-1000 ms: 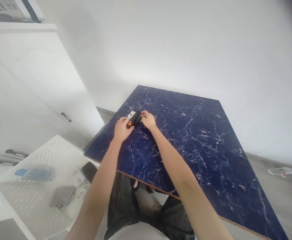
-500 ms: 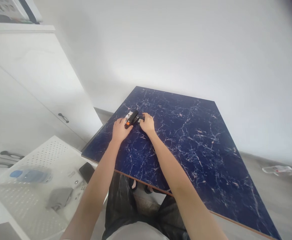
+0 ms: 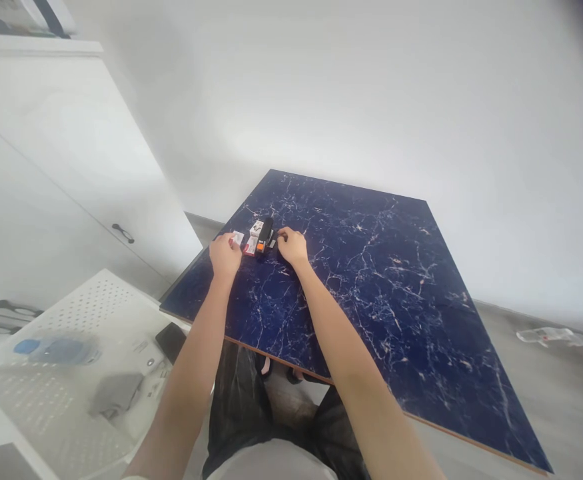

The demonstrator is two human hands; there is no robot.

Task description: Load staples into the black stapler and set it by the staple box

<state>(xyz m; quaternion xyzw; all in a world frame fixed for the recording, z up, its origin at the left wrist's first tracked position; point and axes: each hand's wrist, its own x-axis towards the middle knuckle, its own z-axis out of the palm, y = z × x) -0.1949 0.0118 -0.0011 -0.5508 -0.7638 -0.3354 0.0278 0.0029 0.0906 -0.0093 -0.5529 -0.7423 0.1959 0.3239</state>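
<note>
Pale room around a dark blue surface (image 3: 371,267)

A plain white wall (image 3: 351,100) stands behind, softly brighter low down. At left, a white cabinet (image 3: 46,153) has dark handles (image 3: 122,233), a perforated white stand (image 3: 94,300) before it. Grey floor (image 3: 561,387) shows right.

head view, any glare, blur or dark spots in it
Head view: soft bright patch on the white wall; the bottle looks hazy; the top right corner goes dark; print on the red and white box is too fuzzy to read.
</note>
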